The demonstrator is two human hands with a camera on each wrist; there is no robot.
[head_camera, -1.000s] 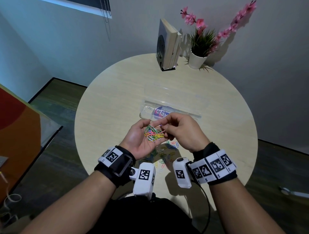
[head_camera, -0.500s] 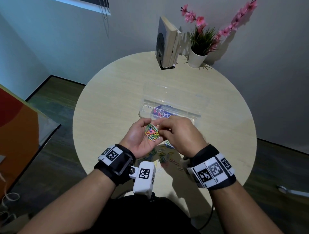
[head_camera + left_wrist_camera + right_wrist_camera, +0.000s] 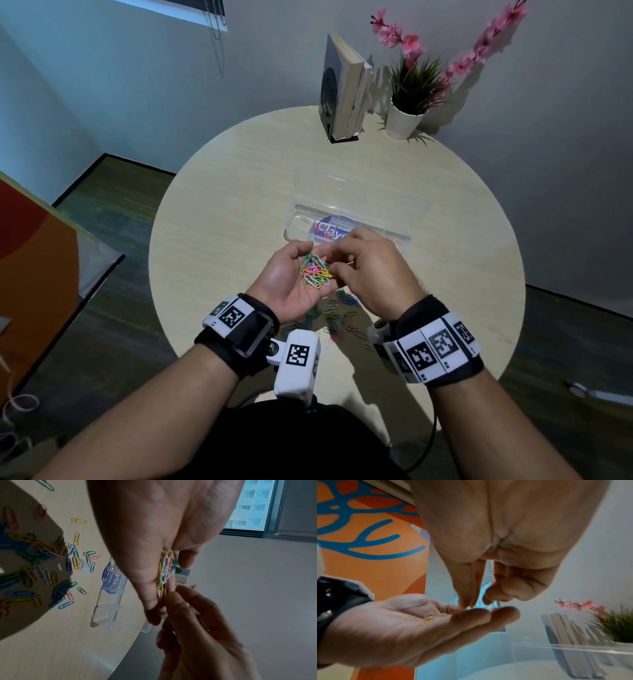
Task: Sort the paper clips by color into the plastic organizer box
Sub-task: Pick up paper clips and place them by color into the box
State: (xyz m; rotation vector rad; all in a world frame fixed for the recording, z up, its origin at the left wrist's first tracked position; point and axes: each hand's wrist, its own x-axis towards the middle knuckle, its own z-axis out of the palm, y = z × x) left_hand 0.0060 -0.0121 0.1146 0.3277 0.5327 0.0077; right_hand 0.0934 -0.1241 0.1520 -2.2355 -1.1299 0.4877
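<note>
My left hand [image 3: 294, 265] is palm up above the table, cupping a bunch of mixed-colour paper clips [image 3: 315, 274]; the bunch [image 3: 165, 572] lies between its thumb and curled fingers. My right hand [image 3: 337, 261] comes in from the right, and its thumb and forefinger [image 3: 465, 604] pinch at a clip in that bunch. The clear organizer box [image 3: 342, 209] lies just beyond the hands with its lid open. A couple of white clips [image 3: 301, 221] sit in its left compartment. Many loose clips [image 3: 337, 315] are scattered on the table under the hands [image 3: 51, 563].
Both hands are over a round, pale wood table [image 3: 222, 205]. At its far edge stand some books in a black holder [image 3: 342, 92] and a white pot with a green plant and pink flowers [image 3: 407, 102]. An orange panel [image 3: 30, 267] is at the left.
My right hand has turned knuckles-up and its fingertips have dipped into the bunch in my left palm. Both hands have drifted slightly toward the box.
</note>
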